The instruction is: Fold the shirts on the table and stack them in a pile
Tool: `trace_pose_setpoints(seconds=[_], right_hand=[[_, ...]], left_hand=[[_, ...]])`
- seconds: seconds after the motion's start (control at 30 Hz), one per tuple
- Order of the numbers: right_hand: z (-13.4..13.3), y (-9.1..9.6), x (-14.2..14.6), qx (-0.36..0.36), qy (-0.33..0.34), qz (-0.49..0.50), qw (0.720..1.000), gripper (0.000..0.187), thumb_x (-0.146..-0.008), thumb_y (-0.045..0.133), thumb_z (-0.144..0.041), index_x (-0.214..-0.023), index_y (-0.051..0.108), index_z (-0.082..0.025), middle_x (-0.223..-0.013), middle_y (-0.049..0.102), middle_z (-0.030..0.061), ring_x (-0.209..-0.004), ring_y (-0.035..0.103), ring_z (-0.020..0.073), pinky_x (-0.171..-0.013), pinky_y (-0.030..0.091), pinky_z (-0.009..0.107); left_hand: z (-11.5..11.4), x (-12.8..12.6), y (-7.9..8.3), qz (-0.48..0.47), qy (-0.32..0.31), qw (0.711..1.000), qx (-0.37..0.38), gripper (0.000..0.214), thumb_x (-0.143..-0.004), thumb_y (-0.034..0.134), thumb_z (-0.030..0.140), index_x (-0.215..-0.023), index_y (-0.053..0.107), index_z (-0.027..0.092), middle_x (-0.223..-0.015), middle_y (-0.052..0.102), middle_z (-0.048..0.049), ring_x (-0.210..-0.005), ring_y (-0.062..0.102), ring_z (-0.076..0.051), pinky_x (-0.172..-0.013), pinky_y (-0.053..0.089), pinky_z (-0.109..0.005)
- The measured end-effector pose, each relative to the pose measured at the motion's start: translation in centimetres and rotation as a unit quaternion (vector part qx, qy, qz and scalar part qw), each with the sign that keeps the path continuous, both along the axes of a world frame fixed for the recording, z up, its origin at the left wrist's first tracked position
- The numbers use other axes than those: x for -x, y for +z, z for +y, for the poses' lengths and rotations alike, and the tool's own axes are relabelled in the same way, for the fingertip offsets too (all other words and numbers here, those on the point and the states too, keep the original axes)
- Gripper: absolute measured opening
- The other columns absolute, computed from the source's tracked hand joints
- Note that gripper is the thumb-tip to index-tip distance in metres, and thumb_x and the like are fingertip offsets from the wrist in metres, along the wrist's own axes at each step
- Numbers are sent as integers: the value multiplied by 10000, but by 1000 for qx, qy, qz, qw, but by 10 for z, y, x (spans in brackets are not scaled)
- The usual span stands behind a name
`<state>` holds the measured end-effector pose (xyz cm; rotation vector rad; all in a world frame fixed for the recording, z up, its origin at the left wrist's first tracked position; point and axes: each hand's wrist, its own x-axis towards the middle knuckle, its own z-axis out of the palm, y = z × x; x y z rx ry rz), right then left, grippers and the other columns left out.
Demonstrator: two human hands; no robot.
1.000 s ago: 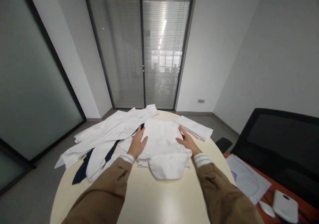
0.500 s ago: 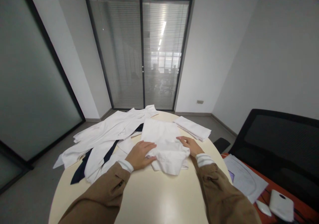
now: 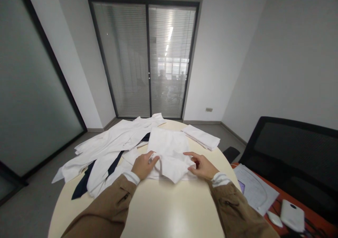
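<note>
A white garment [image 3: 170, 142], partly folded and with a loose flap at its near end, lies in front of me. My left hand [image 3: 144, 164] pinches its left edge between thumb and fingers. On the opposite side, my right hand [image 3: 202, 164] has its thumb and fingers around the near right corner, the index finger reaching over the cloth. The cloth between the hands is bunched, its flap hanging to a point toward me. Left of it spreads a heap of white garments [image 3: 113, 137], with a dark navy cloth [image 3: 83, 181] showing underneath.
A neatly folded white cloth [image 3: 202, 136] rests near the far right edge of the round cream table [image 3: 169, 209]. To the right are a black mesh chair [image 3: 293, 153], papers [image 3: 257, 188], a white mouse [image 3: 274, 218] and a white device [image 3: 292, 215] on a red-orange surface.
Both hands have gone from lying on the cloth to gripping its near part at the sides. The near flap has been lifted and drawn back a little. The view has shifted slightly.
</note>
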<state>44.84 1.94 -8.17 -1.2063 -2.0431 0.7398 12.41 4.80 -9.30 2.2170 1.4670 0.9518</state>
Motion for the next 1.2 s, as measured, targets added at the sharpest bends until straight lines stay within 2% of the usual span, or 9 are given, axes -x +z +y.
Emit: trace_pose_setpoints(seconds=[0.27,0.37,0.5,0.63,0.73,0.83,0.93,1.1,1.2], right_hand=[[-7,-1,-2,-5,-87,10,996,613,-726,530,-183,-1337,584,-198,-479,486,-85,-456,500,121,-506,389,221],[-8,-3,-4,56,-103,102,988,544,-804,460,-281,-1314,583,-136,-428,490,-72,-409,546,148,-442,405,225],[-8,-9,-7,158,-30,130,978,575,-907,406,-534,-1211,633,-102,-451,535,-25,-400,573,165,-381,396,224],[-5,-11,-8,145,-45,101,983,656,-923,438,-619,-1395,502,-167,-562,592,-17,-435,589,151,-398,432,224],[-3,-12,-9,157,-25,68,985,642,-861,618,-518,-1401,492,-194,-596,591,-29,-443,560,133,-408,429,217],[-2,-13,-9,190,-4,59,980,646,-830,674,-426,-1404,486,-199,-645,626,-10,-454,537,126,-410,418,216],[-2,-13,-8,157,-25,57,986,686,-859,647,-451,-1475,416,-255,-926,695,63,-485,550,115,-440,463,247],[1,-12,-8,99,-19,61,993,655,-831,693,-494,-1418,521,-261,-1278,627,114,-913,676,246,-774,571,387],[4,-13,-7,70,-5,88,994,531,-851,675,-492,-1310,623,-231,-1367,583,106,-1233,551,304,-1047,448,467]], left_hand=[[-1,-1,1,50,17,999,1,373,-937,478,545,-1001,686,241,-691,685,-59,-716,672,-255,-653,403,-288],[-2,0,1,96,13,995,-16,401,-949,457,538,-1057,677,221,-794,722,-77,-805,690,-264,-711,446,-307],[-5,4,4,99,-42,992,-67,356,-952,472,490,-1053,673,215,-963,742,-71,-916,688,-243,-807,474,-318],[-12,6,14,105,-102,983,-115,266,-947,474,397,-942,672,219,-981,728,-46,-943,665,-203,-854,466,-297],[-15,5,23,147,-24,983,-111,315,-972,397,374,-853,639,210,-916,713,-59,-920,657,-211,-820,465,-309],[-16,3,28,204,110,972,-21,354,-976,370,460,-1025,615,209,-868,719,-77,-817,682,-242,-717,467,-332],[-18,3,28,253,153,954,53,496,-949,354,583,-1199,566,210,-878,731,-121,-807,702,-309,-695,472,-385],[-19,10,24,252,171,948,92,610,-901,378,667,-1185,598,175,-932,720,-188,-889,694,-385,-740,484,-475],[-12,14,17,162,134,973,99,462,-883,513,541,-1161,620,188,-847,709,-127,-859,691,-330,-759,496,-434]])
